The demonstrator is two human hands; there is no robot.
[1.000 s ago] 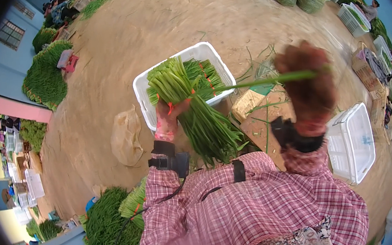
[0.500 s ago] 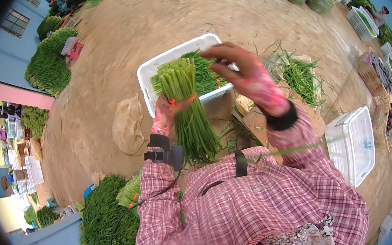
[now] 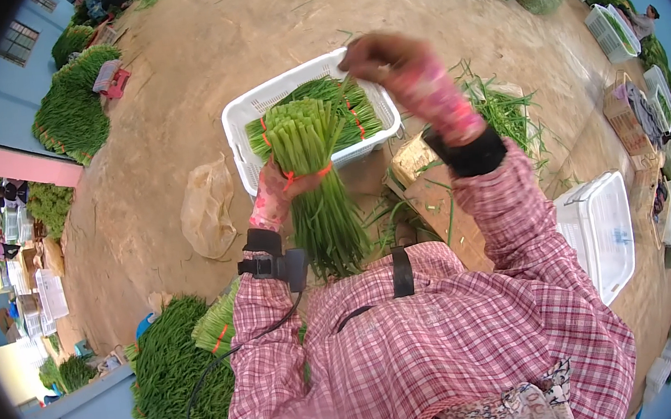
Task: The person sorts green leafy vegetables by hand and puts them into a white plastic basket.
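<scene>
My left hand (image 3: pixel 277 193) grips a thick bundle of long green stalks (image 3: pixel 318 187), held upright with an orange band around it. My right hand (image 3: pixel 384 55) is raised above the far side of the bundle, fingers pinched on a thin strand or stalk that I cannot make out. Behind the bundle stands a white plastic basket (image 3: pixel 246 116) holding more tied green bundles (image 3: pixel 344 105).
Loose green stalks (image 3: pixel 502 112) lie on the ground to the right, by a cardboard piece (image 3: pixel 423 175). A white lidded crate (image 3: pixel 602 229) sits at right. A tan bag (image 3: pixel 207 207) lies left. Piles of greens (image 3: pixel 177 376) are at lower left; other people work at the far edges.
My right hand swung from the right side, where it held a stalk, across to above the basket. The bundle in my left hand rose and stands more upright.
</scene>
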